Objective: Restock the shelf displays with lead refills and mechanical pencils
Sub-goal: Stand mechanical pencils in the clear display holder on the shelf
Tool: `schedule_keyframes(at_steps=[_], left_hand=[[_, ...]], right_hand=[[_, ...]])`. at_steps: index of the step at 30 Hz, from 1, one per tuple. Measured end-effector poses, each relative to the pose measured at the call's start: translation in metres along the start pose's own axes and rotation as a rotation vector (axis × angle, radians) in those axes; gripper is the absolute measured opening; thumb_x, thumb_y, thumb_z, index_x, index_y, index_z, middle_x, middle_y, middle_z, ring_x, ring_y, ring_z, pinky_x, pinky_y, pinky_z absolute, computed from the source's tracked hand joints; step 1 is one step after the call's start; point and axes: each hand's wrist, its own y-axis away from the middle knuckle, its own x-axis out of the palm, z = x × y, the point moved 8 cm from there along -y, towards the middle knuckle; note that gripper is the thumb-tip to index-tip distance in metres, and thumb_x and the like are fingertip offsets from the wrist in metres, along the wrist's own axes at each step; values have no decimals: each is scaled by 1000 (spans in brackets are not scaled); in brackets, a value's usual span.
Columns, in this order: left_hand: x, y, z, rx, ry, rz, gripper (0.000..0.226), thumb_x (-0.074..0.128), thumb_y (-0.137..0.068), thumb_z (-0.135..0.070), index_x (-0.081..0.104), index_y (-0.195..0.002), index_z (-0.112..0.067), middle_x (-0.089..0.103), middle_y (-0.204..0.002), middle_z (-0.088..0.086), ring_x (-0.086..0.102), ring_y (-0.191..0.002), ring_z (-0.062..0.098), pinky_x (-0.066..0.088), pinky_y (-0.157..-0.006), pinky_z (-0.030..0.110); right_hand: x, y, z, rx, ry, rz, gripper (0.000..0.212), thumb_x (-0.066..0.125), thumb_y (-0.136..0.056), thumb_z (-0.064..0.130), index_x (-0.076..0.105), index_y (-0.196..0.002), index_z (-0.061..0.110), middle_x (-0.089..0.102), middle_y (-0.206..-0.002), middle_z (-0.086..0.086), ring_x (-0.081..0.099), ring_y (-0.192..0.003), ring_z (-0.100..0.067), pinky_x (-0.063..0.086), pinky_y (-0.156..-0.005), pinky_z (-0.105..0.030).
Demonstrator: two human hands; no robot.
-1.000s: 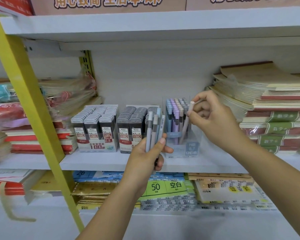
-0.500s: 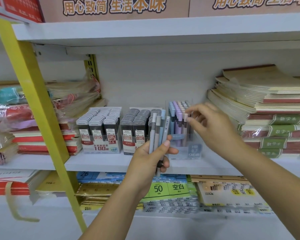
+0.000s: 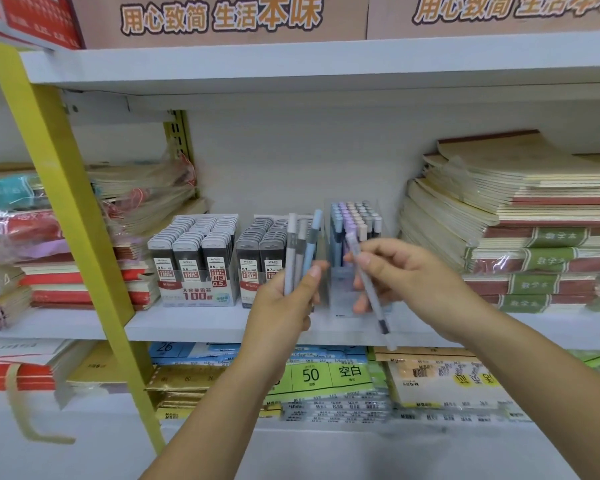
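Observation:
My left hand [image 3: 284,306] grips a small bunch of mechanical pencils [image 3: 300,244], grey and blue, held upright in front of the shelf. My right hand [image 3: 402,275] pinches a single grey-lilac mechanical pencil [image 3: 368,285], tilted with its tip pointing down to the right. Just behind both hands stands a clear pencil display box [image 3: 355,220] packed with upright pastel pencils. Left of it sit two display boxes of lead refills, the 0.5 box [image 3: 196,258] and the 0.7 box [image 3: 260,251], each full of dark cases.
A stack of notebooks [image 3: 520,216] fills the shelf to the right. Wrapped notebooks [image 3: 49,244] lie at the left behind a slanted yellow upright [image 3: 70,216]. The white shelf board [image 3: 194,323] runs beneath; paper packs [image 3: 326,375] lie on the lower shelf.
My right hand put one pencil into the clear box, then came back toward me and took another pencil from the bunch in my left hand. The bunch is smaller.

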Motion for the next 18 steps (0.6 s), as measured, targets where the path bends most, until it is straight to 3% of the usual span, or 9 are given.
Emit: schedule_keyframes(at_steps=[2,5,7,9,13,16,18], left_hand=[[9,-3,-9,31,23,70,16,74,-81,-48,78,-90,-36,54,-58,-16,38,-44,1,32,-43,14],[14,-6,-15,23,31,107,7,77,-82,-39,79,-85,-33,53,-53,-16,35,-44,2,30,-42,15],[8,-7,-12,7,83,72,8,75,-82,-36,79,-78,-30,61,-59,-11,33,-43,3,29,-39,15],[-1,-7,-6,-17,129,11,9,75,-79,-37,79,-76,-30,70,-73,-2,32,-42,4,29,-38,15],[2,-3,8,-66,93,0,13,73,-87,-33,80,-77,-31,71,-85,7,29,-46,7,29,-39,18],[12,-3,12,-58,46,4,19,66,-94,-38,77,-83,-26,65,-73,4,31,-45,7,30,-40,17],[12,-5,13,-47,30,-20,17,58,-100,-34,72,-99,-25,70,-77,0,33,-44,4,31,-41,16]], right_hand=[[8,3,-6,25,78,62,14,54,-96,18,67,-93,13,64,-64,-6,62,-52,-22,54,-53,-27],[4,6,-7,44,115,51,11,61,-92,20,69,-96,13,66,-64,-6,59,-50,-18,51,-51,-25],[-11,9,-11,90,1,46,25,67,-83,18,67,-106,9,73,-81,-5,68,-63,-22,55,-55,-25],[-31,14,-12,90,-160,10,36,70,-75,12,63,-108,1,73,-98,-15,72,-81,-31,59,-64,-27],[-57,18,-12,-46,-447,-178,25,61,-79,3,61,-104,-1,71,-101,-23,72,-85,-30,58,-70,-24],[-76,18,6,-219,-140,-403,17,58,-90,5,64,-103,15,74,-94,-7,72,-82,-22,57,-66,-22],[-87,19,29,-358,130,-498,22,57,-95,9,62,-103,29,73,-93,2,70,-83,-12,56,-66,-18]])
